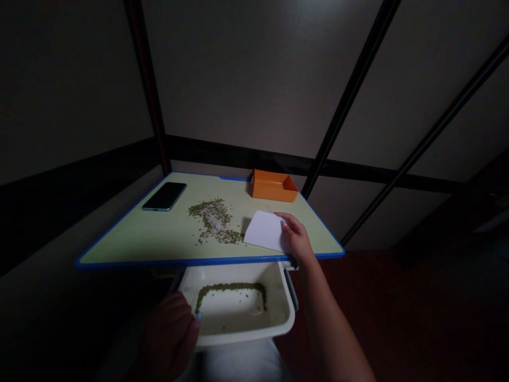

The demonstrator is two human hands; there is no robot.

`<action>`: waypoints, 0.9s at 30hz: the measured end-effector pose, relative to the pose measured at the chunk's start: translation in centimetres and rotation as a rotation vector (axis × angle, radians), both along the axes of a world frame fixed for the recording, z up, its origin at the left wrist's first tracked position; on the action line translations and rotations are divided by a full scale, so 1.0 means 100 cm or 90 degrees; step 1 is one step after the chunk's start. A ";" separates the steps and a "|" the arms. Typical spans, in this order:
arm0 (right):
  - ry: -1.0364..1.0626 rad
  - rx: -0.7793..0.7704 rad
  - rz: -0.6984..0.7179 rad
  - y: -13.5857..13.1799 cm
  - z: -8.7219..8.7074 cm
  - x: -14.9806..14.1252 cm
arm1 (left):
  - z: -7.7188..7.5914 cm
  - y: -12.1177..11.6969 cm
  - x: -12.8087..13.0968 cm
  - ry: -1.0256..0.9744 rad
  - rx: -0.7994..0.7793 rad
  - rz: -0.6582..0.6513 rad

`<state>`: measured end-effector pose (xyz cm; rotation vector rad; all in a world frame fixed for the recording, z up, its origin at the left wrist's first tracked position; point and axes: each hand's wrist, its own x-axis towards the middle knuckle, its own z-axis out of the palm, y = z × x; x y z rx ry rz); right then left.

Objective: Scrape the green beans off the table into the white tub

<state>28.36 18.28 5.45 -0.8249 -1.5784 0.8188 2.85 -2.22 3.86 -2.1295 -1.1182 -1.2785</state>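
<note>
My right hand (295,236) grips a white card (265,231), held tilted over the right part of the light green tabletop (135,233). Just left of the card's edge lies a scattered heap of small green beans (228,235), with a whitish patch in its middle. Below the table's front edge a white plastic drawer (284,323) is pulled out. A line of green beans (233,286) runs along the sides of its floor, with a few loose ones. My left hand (170,329), dark in shadow, is closed at the drawer's left rim, thumb on the inner side.
A phone (165,196) with a dark screen lies at the table's left. An orange open box (274,185) stands at the back right. Blue edging (214,261) runs around the tabletop. Grey wall panels (246,74) with dark strips rise close behind.
</note>
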 end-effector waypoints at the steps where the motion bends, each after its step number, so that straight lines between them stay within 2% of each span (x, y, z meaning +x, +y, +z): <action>1: 0.003 0.001 -0.001 0.000 0.000 0.000 | 0.000 0.000 0.000 -0.001 0.000 0.003; 21: -0.105 0.040 0.067 0.001 0.004 -0.015 | -0.010 -0.001 0.000 -0.031 -0.025 0.009; 27: -0.116 0.046 0.067 0.003 0.004 -0.022 | -0.008 -0.002 0.000 -0.032 -0.016 0.010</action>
